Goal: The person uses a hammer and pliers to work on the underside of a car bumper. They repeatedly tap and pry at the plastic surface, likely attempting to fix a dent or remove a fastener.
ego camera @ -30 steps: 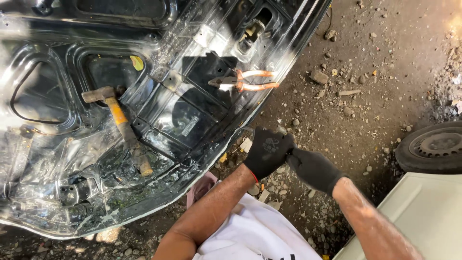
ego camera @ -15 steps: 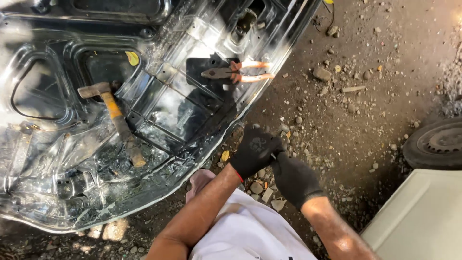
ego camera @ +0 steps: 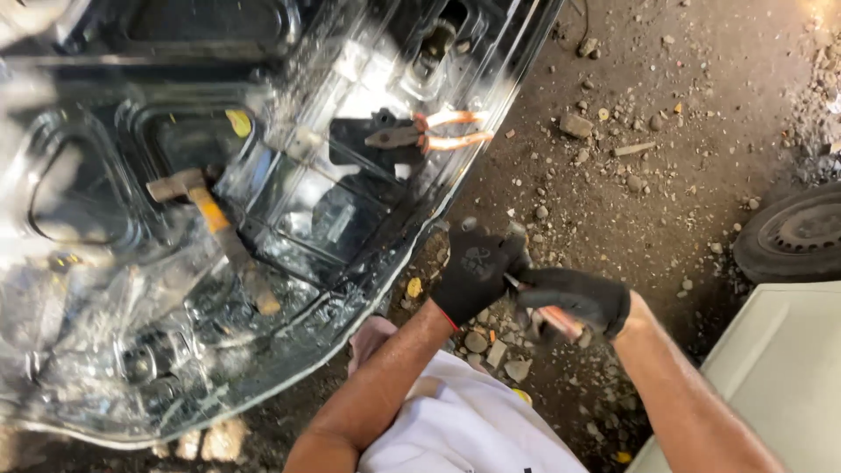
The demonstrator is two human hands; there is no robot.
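Over gravel ground, our gloved left hand & right hand meet, both clamped on a reddish-handled tool; its tip's hidden, kind unclear.

Hammer and pliers on panel; hands right of panel edge; tyre far right.

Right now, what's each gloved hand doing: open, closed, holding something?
Left hand: closed in a black glove, touching the thin metal end of the tool.
Right hand: closed on the reddish-handled tool; what kind of tool cannot be told.
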